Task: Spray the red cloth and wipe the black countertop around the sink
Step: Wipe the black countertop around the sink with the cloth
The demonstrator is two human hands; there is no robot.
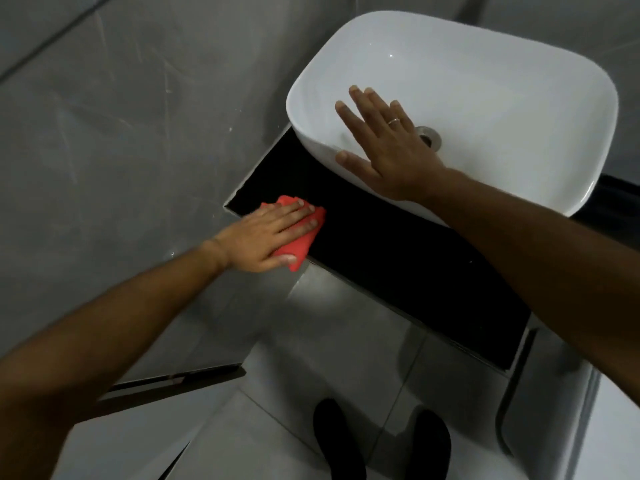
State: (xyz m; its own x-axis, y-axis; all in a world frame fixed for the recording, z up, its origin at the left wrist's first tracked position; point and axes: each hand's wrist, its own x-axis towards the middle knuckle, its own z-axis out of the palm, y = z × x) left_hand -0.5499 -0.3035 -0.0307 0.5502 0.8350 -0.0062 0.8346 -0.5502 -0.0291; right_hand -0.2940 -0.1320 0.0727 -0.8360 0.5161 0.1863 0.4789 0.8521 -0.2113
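Note:
A folded red cloth (300,244) lies flat on the left end of the black countertop (398,258), near its front edge. My left hand (266,237) presses down on the cloth with fingers stretched over it. My right hand (384,147) hovers over or rests on the near rim of the white basin (485,98), fingers spread, holding nothing, a ring on one finger. The basin sits on the countertop and its metal drain (431,136) shows just past my right hand. No spray bottle is in view.
Grey tiled wall (121,133) borders the countertop's left end. Below the counter lies a light tiled floor (346,341), with my two dark shoes (337,441) at the bottom. A white cabinet edge with a long handle (512,393) stands at lower right.

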